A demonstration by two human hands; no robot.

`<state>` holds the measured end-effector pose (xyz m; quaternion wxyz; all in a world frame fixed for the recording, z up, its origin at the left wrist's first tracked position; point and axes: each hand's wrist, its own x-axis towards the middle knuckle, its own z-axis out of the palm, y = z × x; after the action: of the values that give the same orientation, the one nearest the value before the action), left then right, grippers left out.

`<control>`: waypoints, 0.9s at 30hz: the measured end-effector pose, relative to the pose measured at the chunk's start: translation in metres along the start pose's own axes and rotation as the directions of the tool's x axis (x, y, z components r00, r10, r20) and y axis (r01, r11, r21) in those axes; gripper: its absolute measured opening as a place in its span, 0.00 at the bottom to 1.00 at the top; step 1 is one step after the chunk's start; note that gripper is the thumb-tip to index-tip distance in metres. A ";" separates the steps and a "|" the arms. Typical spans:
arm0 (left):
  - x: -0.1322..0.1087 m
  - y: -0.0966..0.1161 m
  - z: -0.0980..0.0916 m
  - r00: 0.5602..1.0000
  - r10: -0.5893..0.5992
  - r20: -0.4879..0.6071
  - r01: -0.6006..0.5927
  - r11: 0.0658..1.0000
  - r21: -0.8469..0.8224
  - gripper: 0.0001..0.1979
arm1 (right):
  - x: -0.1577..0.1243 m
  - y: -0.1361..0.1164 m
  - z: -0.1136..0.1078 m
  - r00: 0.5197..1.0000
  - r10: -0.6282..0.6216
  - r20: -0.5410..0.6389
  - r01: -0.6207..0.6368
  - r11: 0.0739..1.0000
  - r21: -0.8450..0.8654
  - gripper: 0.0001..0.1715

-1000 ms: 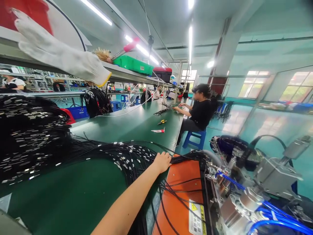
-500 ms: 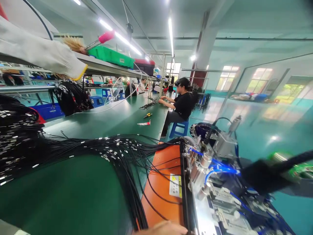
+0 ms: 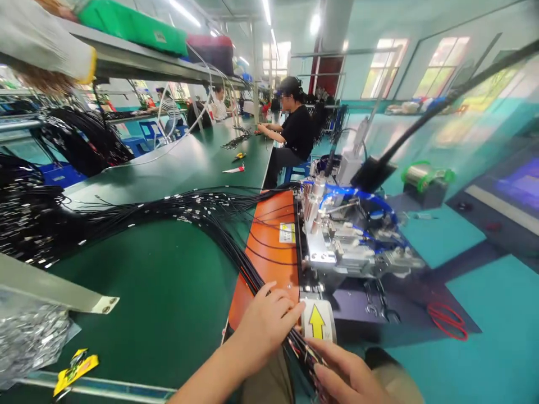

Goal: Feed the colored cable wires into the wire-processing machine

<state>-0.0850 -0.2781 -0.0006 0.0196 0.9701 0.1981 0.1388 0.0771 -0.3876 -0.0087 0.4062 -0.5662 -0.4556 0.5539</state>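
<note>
Teal-painted factory floor and long workbenches stretch into the distance, where a seated co-worker [image 3: 297, 132] in a black shirt works at the far end of the green counter [image 3: 147, 269], below a long metal shelf [image 3: 138, 67]. Ahead and to the right of both grips stands a pneumatic machine [image 3: 341, 230] threaded with blue air lines, an orange mat [image 3: 269, 252] just left of it. A black wire bundle [image 3: 252, 261] runs from between the grips up the mat, then bends left across the counter toward ends with bright metal terminals [image 3: 25, 224]. The left grip [image 3: 265, 325], nearer the mat, curls over the bundle; the right grip [image 3: 345, 376] presses against its near end, though whether it closes there is hidden. A yellow-arrow label [image 3: 316, 322] sits just beyond the left grip's fingertips.
</note>
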 end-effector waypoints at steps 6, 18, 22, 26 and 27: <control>0.006 0.006 0.009 0.999 0.041 -0.001 -0.041 0.999 -0.019 0.15 | -0.010 0.018 0.011 0.980 -0.015 -0.200 0.004 0.998 -0.056 0.18; -0.002 0.005 0.004 0.956 0.136 -0.258 -0.148 0.989 -0.024 0.09 | 0.015 0.019 0.006 0.924 -0.051 -0.379 0.087 0.993 0.077 0.19; 0.005 0.009 0.000 0.960 0.139 -0.244 -0.155 0.987 -0.048 0.09 | 0.009 0.013 0.006 0.940 -0.059 -0.336 0.093 0.992 0.087 0.16; 0.014 0.010 -0.016 0.957 0.163 -0.240 -0.197 0.972 -0.125 0.10 | 0.011 0.011 -0.005 0.924 -0.110 -0.367 0.096 0.994 -0.055 0.13; 0.014 0.009 -0.023 0.954 0.145 -0.264 -0.190 0.970 -0.154 0.09 | 0.014 0.011 -0.008 0.916 -0.125 -0.381 0.099 0.991 -0.089 0.12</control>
<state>-0.0758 -0.2813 0.0261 0.0688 0.9525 0.1024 0.2786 0.0858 -0.3768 -0.0227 0.4996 -0.6505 -0.4170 0.3916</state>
